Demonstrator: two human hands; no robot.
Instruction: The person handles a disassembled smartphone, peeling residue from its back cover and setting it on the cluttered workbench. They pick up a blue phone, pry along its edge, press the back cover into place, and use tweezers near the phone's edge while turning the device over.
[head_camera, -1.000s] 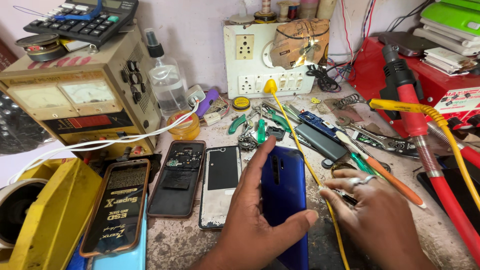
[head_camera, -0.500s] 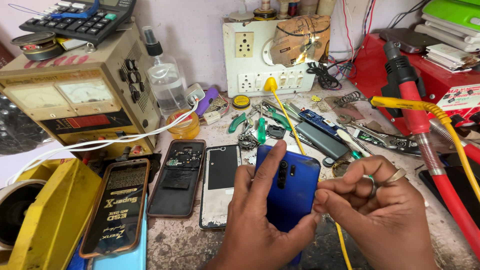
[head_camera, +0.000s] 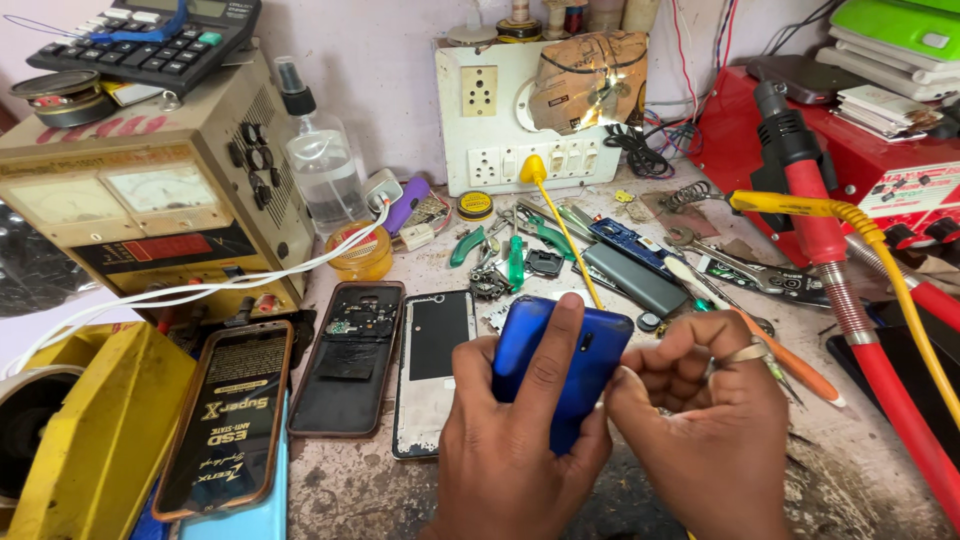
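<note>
Both hands (head_camera: 620, 440) grip blue phone (head_camera: 560, 365) over cluttered workbench (head_camera: 400, 490).

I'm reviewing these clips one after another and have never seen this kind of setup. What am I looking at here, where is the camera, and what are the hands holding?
No machine here: a person works with two bare hands, filmed by a camera worn on the head, looking down at a cluttered repair bench. The left hand and the right hand together grip a blue phone, back side up and raised off the bench. Beside it lie an opened phone body and a dark-faced panel. At far left stands a beige metered power unit with a calculator on top. A white socket board is at the back, a red-handled tool on the right, and small hand tools are scattered in between.
</note>
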